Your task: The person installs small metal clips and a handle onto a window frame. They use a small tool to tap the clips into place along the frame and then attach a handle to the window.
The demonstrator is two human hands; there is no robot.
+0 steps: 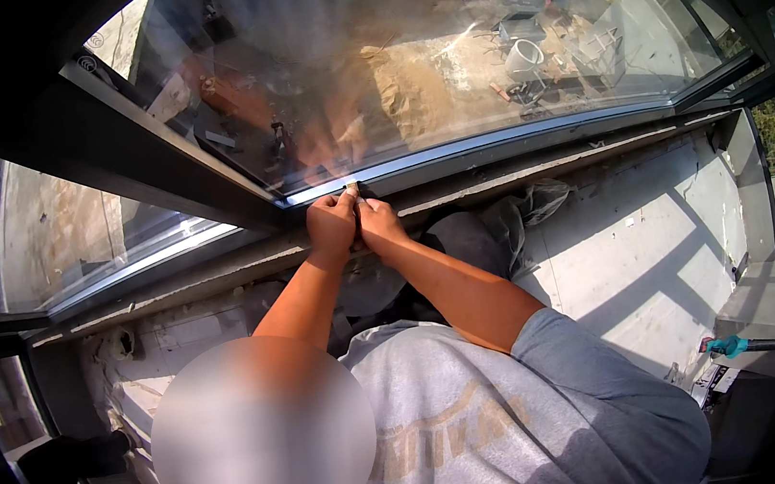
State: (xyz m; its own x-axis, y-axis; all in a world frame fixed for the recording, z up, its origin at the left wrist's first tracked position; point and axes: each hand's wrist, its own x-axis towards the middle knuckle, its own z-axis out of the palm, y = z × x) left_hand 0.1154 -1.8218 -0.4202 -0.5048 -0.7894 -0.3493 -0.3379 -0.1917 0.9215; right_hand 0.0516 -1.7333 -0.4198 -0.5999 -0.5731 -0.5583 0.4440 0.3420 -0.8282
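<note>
Close together at the bottom rail of the large window (491,139), my left hand (333,222) and my right hand (382,225) are both closed, thumbs and fingers pinched. Between their fingertips a small pale tan piece (352,189) sticks up against the rail's inner edge. Its kind is too small to make out, and the fingers cover its lower part. Just left of my hands, a dark upright frame post (206,182) meets the rail. The glass pane (425,73) rises beyond my fingertips, with a faint reflection of hands in it.
Below the frame runs a rough ledge (459,196) above a white wall (628,232). Clear plastic sheeting (542,201) bunches beside my right forearm. A teal tool with a black nozzle (734,346) lies at the right. Through the glass show sand (407,85) and a white bucket (524,56).
</note>
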